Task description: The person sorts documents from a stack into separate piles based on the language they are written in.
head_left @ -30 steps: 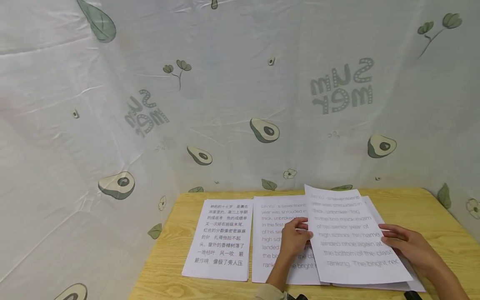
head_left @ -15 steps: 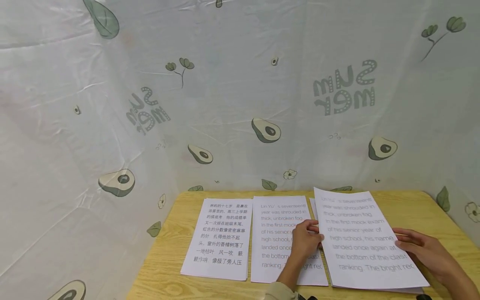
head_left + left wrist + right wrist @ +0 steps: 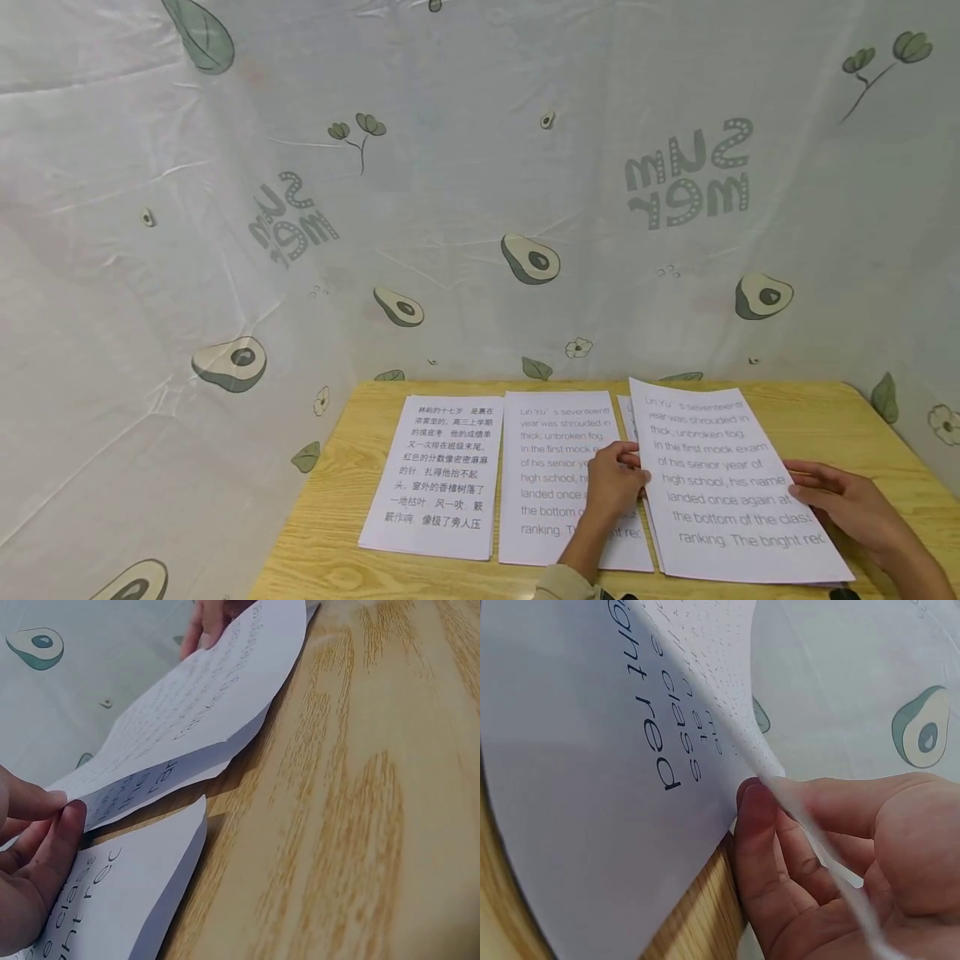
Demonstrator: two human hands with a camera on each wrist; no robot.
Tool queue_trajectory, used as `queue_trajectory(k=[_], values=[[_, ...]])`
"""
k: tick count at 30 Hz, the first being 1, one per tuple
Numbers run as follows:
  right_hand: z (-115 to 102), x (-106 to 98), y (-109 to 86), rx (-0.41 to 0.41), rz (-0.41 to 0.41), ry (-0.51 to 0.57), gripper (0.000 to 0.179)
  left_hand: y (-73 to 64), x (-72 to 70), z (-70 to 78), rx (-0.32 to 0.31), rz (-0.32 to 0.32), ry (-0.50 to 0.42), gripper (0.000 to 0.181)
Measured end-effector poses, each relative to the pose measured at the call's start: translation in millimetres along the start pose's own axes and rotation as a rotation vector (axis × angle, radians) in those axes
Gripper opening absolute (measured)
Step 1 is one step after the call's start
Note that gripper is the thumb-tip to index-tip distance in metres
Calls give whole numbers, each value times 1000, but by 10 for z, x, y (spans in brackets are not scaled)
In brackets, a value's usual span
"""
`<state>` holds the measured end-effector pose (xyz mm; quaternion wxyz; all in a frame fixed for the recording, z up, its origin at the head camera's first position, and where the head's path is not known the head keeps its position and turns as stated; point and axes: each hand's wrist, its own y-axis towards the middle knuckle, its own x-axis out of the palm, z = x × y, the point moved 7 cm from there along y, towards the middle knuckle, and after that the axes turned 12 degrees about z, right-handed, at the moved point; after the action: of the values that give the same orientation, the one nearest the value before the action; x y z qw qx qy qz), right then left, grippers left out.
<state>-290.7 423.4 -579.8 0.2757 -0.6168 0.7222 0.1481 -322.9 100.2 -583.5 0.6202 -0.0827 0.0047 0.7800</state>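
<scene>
Both hands hold a white sheet of paper (image 3: 723, 483) printed with English text, slightly raised over the right-hand pile of paper (image 3: 624, 417). My left hand (image 3: 617, 482) pinches its left edge between thumb and finger, above the middle pile of paper (image 3: 555, 500), which has matching English text. On the right edge, my right hand (image 3: 847, 504) pinches the sheet with thumb and fingers. In the right wrist view the sheet (image 3: 727, 720) curves up, with printed paper beneath it. The left wrist view shows a gap between the held sheet (image 3: 187, 712) and the paper below. Most of the right-hand pile is hidden.
At the left lies a pile of paper (image 3: 435, 475) printed with Chinese characters. Everything rests on a yellow wood-grain table (image 3: 330, 517). A pale curtain (image 3: 450, 192) with avocado prints hangs behind the table and along its sides.
The held sheet has moved right and lower, off the middle pile and over the right-hand pile. Both hands have shifted right with it, mostly in the first half second.
</scene>
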Motion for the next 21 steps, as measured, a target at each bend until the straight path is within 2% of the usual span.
queue_trajectory(k=[7,13,17,21], values=[[-12,3,-4,-11,1,-25,67,11,7,-18,-1,-1,-3,37],[-18,-1,-9,16,-10,-9,68,4,-1,-7,-12,1,-16,35],[-46,-38,-12,2,34,-29,69,-4,-54,42,4,17,-24,32],[-135,-102,-46,-46,86,-73,69,15,-160,110,28,25,-21,34]])
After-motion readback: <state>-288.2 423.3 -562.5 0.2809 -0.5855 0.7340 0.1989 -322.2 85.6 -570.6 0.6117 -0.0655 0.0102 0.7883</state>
